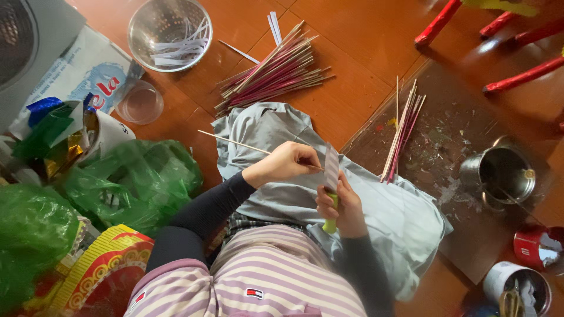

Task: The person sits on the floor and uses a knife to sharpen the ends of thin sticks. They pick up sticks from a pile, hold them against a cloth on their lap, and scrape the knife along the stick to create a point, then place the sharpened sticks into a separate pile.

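Stick [235, 142] lies pinched in your left hand [288, 162] over the grey cloth [405, 223] on your lap; your right hand [341, 205] is clamped on the knife [331, 176]. Blade sits beside your fingers, so a slip could cut them or snap the stick.

long dark navy sleeves run down both arms to the wrists, snug fit. over them a pink-and-white horizontally striped top with a small red, white and blue flag patch on the chest. both hands bare, no gloves or rings visible.
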